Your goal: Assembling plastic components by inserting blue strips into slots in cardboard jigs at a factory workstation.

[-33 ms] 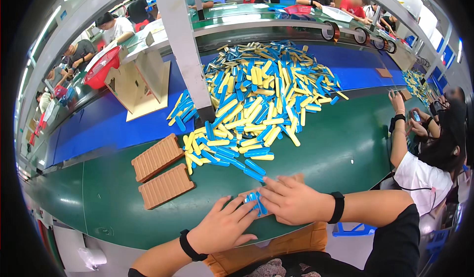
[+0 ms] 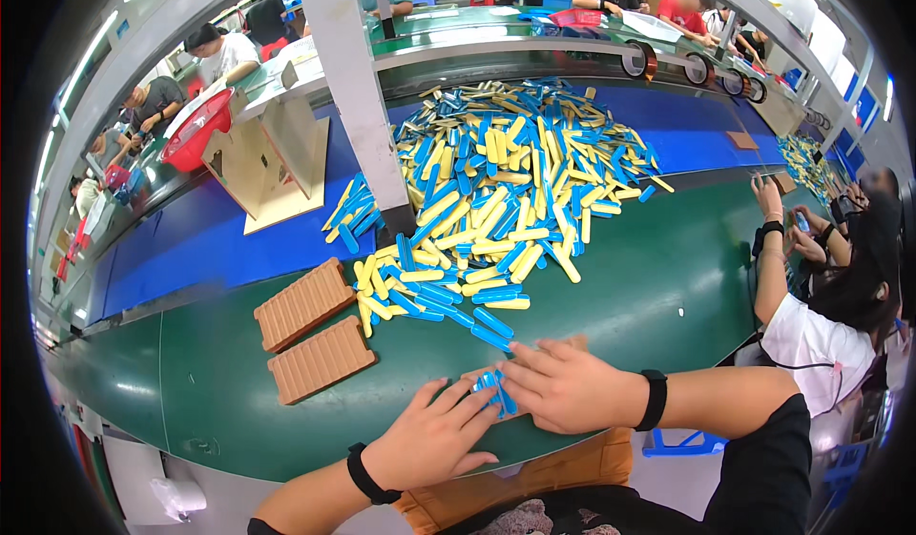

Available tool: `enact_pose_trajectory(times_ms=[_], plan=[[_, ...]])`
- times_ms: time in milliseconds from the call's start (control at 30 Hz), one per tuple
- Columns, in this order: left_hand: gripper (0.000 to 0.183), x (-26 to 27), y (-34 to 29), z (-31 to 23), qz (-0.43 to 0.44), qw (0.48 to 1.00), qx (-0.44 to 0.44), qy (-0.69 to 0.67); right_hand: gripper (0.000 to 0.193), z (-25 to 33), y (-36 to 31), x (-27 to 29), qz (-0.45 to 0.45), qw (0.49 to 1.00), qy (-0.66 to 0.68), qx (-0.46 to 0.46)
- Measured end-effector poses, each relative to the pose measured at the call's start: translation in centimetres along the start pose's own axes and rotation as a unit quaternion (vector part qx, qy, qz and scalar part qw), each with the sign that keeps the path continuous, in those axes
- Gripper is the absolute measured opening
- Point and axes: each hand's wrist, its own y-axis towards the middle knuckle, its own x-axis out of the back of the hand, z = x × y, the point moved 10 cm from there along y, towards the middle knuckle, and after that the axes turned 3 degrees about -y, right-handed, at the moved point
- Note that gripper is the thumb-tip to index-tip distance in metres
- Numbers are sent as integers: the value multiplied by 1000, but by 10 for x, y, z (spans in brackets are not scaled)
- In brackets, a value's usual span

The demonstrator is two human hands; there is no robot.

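Observation:
Blue glossy strips (image 2: 495, 390) lie side by side on a brown grooved block (image 2: 572, 342) at the table's near edge. My left hand (image 2: 431, 437) reaches over the block's left end, its fingers stretched out and the tips touching the strips. From the right, my right hand (image 2: 563, 388) lies flat across the block, fingertips at the strips and fingers extended; it hides much of the block. Just beyond my right fingertips, loose blue strips (image 2: 492, 330) rest on the green tabletop. Neither hand is closed around anything that I can see.
A large heap of blue and yellow strips (image 2: 515, 192) covers the middle, around a grey post (image 2: 358, 96). Two brown grooved blocks (image 2: 303, 303) lie at the left. A wooden stand (image 2: 262, 158) and red basket (image 2: 198, 130) are further back. A co-worker's arm (image 2: 771, 268) is at the right.

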Motion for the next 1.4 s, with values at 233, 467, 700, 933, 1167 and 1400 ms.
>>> enact_pose_trajectory(times_ms=[233, 467, 700, 933, 1167, 1400], plan=[[68, 9, 9, -5, -20, 999, -16, -47, 30, -97, 18, -31, -1, 939, 224, -260], [70, 9, 11, -7, -17, 999, -12, -41, 37, -113, 48, -75, 168, 889, 281, -321], [60, 31, 4, 6, -56, 996, 32, -61, 29, -121, 39, -79, 197, 874, 303, -325], [45, 56, 14, 48, -218, 935, 182, -213, 20, -93, -6, -40, 1, 774, 524, -354], [27, 16, 42, 51, -140, 825, 238, -493, 20, -34, -50, -32, -24, 646, 658, -385], [14, 7, 57, 60, -128, 921, 214, -298, 31, -51, -56, -12, -44, 828, 419, -370]])
